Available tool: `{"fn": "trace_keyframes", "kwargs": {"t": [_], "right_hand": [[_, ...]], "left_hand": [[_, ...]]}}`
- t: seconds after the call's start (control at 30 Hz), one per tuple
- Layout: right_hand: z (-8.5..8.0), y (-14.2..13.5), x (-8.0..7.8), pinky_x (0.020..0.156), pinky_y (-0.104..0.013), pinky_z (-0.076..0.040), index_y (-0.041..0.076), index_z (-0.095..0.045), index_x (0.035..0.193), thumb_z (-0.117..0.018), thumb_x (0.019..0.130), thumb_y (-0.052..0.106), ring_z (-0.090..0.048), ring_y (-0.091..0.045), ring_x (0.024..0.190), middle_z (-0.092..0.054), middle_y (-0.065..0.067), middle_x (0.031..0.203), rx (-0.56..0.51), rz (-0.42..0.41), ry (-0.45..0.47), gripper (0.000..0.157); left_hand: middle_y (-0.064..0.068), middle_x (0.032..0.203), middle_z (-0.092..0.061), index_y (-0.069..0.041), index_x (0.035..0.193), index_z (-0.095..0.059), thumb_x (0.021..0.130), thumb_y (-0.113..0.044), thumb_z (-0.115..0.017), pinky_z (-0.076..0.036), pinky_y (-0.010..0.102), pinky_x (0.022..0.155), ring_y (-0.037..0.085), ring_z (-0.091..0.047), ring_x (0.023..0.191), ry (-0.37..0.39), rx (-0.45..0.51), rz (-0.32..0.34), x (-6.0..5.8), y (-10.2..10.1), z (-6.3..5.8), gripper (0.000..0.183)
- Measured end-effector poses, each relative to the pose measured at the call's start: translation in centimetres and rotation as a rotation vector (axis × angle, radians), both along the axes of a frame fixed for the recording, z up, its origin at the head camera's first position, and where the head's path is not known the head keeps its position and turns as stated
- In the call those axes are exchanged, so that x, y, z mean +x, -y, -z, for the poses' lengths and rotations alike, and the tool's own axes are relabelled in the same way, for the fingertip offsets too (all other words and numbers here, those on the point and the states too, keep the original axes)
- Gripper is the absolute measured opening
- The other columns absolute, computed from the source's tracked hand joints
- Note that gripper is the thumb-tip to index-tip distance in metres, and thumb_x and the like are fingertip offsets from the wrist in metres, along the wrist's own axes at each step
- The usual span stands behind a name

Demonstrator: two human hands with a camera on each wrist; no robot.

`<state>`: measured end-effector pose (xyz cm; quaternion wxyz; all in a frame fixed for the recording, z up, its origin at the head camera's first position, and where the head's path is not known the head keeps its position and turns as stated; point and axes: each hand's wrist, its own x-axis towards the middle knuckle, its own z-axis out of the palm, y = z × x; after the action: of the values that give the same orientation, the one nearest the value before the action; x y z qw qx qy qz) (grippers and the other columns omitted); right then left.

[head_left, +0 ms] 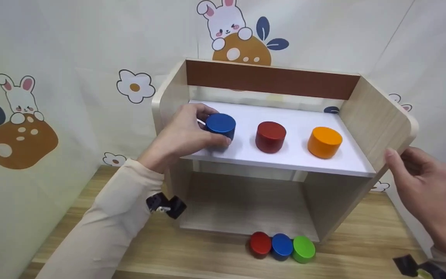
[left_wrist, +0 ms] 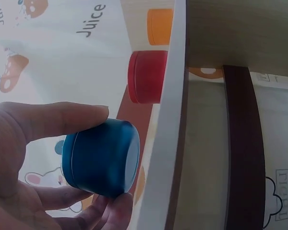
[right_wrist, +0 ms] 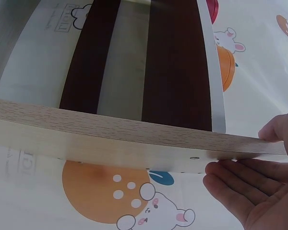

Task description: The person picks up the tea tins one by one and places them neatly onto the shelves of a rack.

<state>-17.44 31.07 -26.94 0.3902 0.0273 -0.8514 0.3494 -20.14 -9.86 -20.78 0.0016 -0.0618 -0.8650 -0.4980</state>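
Note:
A blue round tin (head_left: 220,126) is pinched between the thumb and fingers of my left hand (head_left: 186,133), near the left end of the white upper shelf board (head_left: 242,157). In the left wrist view the tin (left_wrist: 101,155) shows a small gap between its base and the board. To its right on the board stand a red tin (head_left: 270,137) and an orange tin (head_left: 325,142). My right hand (head_left: 428,182) grips the front edge of the right side panel (head_left: 385,124), thumb on the edge and fingers along the outer face, as the right wrist view shows.
On the wooden table (head_left: 192,252), in front of the small wooden shelf unit, another red tin (head_left: 260,245), a second blue tin (head_left: 282,247) and a green tin (head_left: 303,249) stand in a row. A brown back rail (head_left: 273,80) spans the unit's top. Patterned wall covering (head_left: 83,116) surrounds it.

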Motion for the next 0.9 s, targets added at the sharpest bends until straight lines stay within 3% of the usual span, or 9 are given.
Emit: {"fn": "trace_keyframes", "kwargs": {"t": [0.17, 0.27, 0.4, 0.5, 0.6, 0.73, 0.8, 0.9], "right_hand": [[0.02, -0.05, 0.01, 0.067, -0.001, -0.043, -0.005, -0.077, 0.105, -0.072, 0.093, 0.015, -0.056, 0.023, 0.074, -0.053, 0.043, 0.079, 0.005, 0.004, 0.0, 0.024], [0.06, -0.09, 0.03, 0.068, -0.001, -0.043, -0.004, -0.076, 0.106, -0.071, 0.093, 0.015, -0.056, 0.023, 0.075, -0.063, 0.029, 0.083, 0.013, 0.006, -0.004, 0.024], [0.08, -0.06, 0.11, 0.069, -0.001, -0.042, -0.006, -0.075, 0.108, -0.07, 0.094, 0.013, -0.055, 0.024, 0.076, -0.074, -0.011, 0.095, 0.026, 0.003, 0.001, 0.025], [0.11, -0.02, 0.13, 0.069, 0.0, -0.042, -0.008, -0.074, 0.11, -0.068, 0.094, 0.013, -0.054, 0.025, 0.076, -0.07, -0.029, 0.102, 0.03, -0.003, 0.007, 0.026], [0.11, -0.03, 0.1, 0.069, -0.001, -0.042, -0.007, -0.074, 0.11, -0.069, 0.094, 0.014, -0.054, 0.025, 0.076, -0.071, -0.026, 0.101, 0.027, 0.003, 0.006, 0.026], [0.06, -0.09, 0.06, 0.068, -0.001, -0.043, -0.004, -0.076, 0.108, -0.071, 0.093, 0.016, -0.056, 0.023, 0.075, -0.074, 0.002, 0.093, 0.013, 0.013, 0.006, 0.025], [0.04, -0.12, 0.04, 0.067, -0.002, -0.043, -0.004, -0.076, 0.108, -0.071, 0.093, 0.016, -0.057, 0.023, 0.074, -0.069, 0.02, 0.088, 0.008, 0.008, 0.006, 0.025], [0.01, -0.1, 0.03, 0.067, -0.002, -0.043, -0.004, -0.076, 0.107, -0.071, 0.093, 0.016, -0.057, 0.022, 0.073, -0.059, 0.036, 0.082, -0.001, 0.003, 0.006, 0.025]], "left_hand": [[0.013, 0.12, -0.058, -0.002, 0.132, -0.058, 0.075, -0.015, -0.088, -0.042, 0.039, 0.098, 0.029, -0.056, 0.111, 0.003, -0.015, -0.017, -0.66, 0.13, 0.41, 0.066], [0.013, 0.122, -0.057, -0.002, 0.132, -0.057, 0.075, -0.016, -0.087, -0.042, 0.04, 0.099, 0.029, -0.056, 0.112, 0.014, -0.018, -0.027, -0.87, 0.1, 0.63, 0.066], [0.012, 0.124, -0.056, -0.004, 0.133, -0.056, 0.076, -0.018, -0.087, -0.041, 0.041, 0.101, 0.029, -0.054, 0.115, 0.037, -0.026, -0.043, -1.01, -0.01, 0.87, 0.066], [0.012, 0.125, -0.055, -0.005, 0.133, -0.055, 0.076, -0.019, -0.087, -0.042, 0.041, 0.1, 0.028, -0.054, 0.115, 0.05, -0.035, -0.05, -1.03, -0.12, 0.96, 0.067], [0.012, 0.125, -0.055, -0.005, 0.133, -0.055, 0.076, -0.019, -0.087, -0.042, 0.041, 0.1, 0.028, -0.053, 0.115, 0.049, -0.04, -0.048, -1.08, -0.19, 1.02, 0.067], [0.012, 0.126, -0.054, -0.005, 0.134, -0.054, 0.076, -0.02, -0.087, -0.042, 0.041, 0.1, 0.028, -0.052, 0.116, 0.046, -0.041, -0.05, -1.1, -0.25, 1.03, 0.068], [0.011, 0.126, -0.053, -0.006, 0.134, -0.054, 0.076, -0.02, -0.087, -0.042, 0.041, 0.1, 0.028, -0.052, 0.116, 0.05, -0.041, -0.05, -1.09, -0.27, 1.01, 0.068], [0.011, 0.128, -0.053, -0.006, 0.135, -0.053, 0.077, -0.02, -0.087, -0.042, 0.042, 0.101, 0.028, -0.051, 0.117, 0.058, -0.037, -0.05, -1.13, -0.28, 1.02, 0.069]]}}
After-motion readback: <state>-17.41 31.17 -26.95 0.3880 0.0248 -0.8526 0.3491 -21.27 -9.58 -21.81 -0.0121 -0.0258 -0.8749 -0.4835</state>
